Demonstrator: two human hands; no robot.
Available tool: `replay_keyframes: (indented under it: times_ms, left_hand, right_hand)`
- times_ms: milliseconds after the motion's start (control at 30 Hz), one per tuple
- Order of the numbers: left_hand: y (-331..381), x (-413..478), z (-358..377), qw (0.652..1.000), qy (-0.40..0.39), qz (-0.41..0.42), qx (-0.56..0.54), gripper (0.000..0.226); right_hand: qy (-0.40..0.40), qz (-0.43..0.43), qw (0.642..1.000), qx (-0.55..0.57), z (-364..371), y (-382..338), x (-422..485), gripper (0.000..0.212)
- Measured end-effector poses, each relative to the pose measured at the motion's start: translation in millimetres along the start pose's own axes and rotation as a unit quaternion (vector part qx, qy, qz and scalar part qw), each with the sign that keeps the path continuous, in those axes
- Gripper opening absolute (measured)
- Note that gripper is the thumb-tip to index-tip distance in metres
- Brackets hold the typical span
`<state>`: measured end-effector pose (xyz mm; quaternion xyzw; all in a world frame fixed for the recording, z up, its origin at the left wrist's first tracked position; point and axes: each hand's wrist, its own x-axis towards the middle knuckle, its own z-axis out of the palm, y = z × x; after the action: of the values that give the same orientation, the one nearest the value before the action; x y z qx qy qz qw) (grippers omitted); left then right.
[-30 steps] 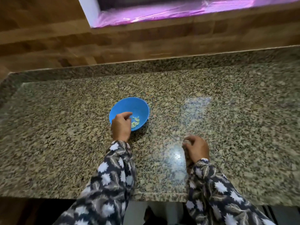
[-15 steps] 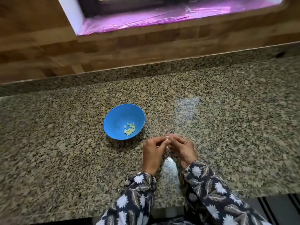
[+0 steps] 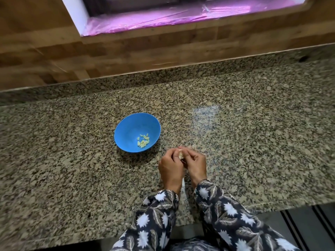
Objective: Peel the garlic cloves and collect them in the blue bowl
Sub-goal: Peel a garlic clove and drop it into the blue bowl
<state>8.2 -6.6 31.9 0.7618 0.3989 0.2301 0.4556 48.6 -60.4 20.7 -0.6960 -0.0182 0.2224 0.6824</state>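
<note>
A blue bowl [image 3: 126,127] stands on the granite counter, with several pale peeled garlic cloves [image 3: 143,140] lying in its bottom. Just right of and below the bowl, my left hand [image 3: 171,168] and my right hand [image 3: 196,164] meet above the counter. Between their fingertips they pinch a small pale piece of garlic [image 3: 181,154]. Most of that garlic is hidden by my fingers.
The speckled granite counter [image 3: 253,142] stretches wide to both sides, with its front edge near my sleeves. A wooden wall [image 3: 126,51] rises behind it, and a window ledge covered in shiny purple film [image 3: 181,17] lies above.
One second ago my left hand was at the bowl and my right hand rested apart on the counter. Both hands have since come together on the garlic piece, and stay joined now.
</note>
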Motion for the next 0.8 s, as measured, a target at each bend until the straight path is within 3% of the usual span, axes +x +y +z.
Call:
replay_keyframes:
  times_ms: [100, 200, 267, 300, 367, 467, 633, 733, 800]
  left_hand:
    - [-7.3, 8.1, -2.0, 0.985, -0.091, -0.093, -0.116, 0.014]
    - [-14.2, 12.0, -3.9, 0.908, -0.121, -0.266, -0.301, 0.016]
    - [-23.0, 13.7, -6.5, 0.891, -0.115, -0.299, -0.321, 0.016]
    - [-28.9, 15.1, -9.0, 0.902, -0.117, -0.291, -0.298, 0.013]
    - [-35.1, 17.0, -17.1, 0.939, -0.133, -0.244, -0.201, 0.007]
    - [-34.7, 19.3, -25.3, 0.968, -0.16, -0.178, -0.076, 0.007]
    - [-25.1, 24.1, -22.2, 0.971, -0.202, -0.11, 0.06, 0.008]
    - [-23.6, 28.8, -17.0, 0.961, -0.21, -0.063, 0.17, 0.011]
    - [-22.6, 28.1, -12.5, 0.952, -0.219, -0.03, 0.214, 0.01]
  right_hand:
    - [-0.01, 0.03, 0.999, 0.006, -5.0, 3.3, 6.0, 0.017]
    - [-0.023, 0.092, 0.992, 0.088, -11.6, 1.3, 8.1, 0.017]
    - [-0.011, 0.106, 0.988, 0.111, -20.0, -1.8, 8.2, 0.015]
    - [-0.001, 0.089, 0.994, 0.055, -27.3, -2.2, 10.4, 0.017]
    - [0.019, 0.013, 0.986, -0.163, -45.9, -3.6, 19.8, 0.022]
    - [0.025, -0.08, 0.898, -0.431, -68.4, -6.0, 32.2, 0.03]
    - [0.003, -0.119, 0.842, -0.526, -81.9, 6.5, 42.5, 0.034]
    - [-0.008, -0.184, 0.782, -0.596, -80.9, 14.7, 38.8, 0.047]
    - [-0.006, -0.268, 0.805, -0.53, -70.9, 17.5, 29.7, 0.038]
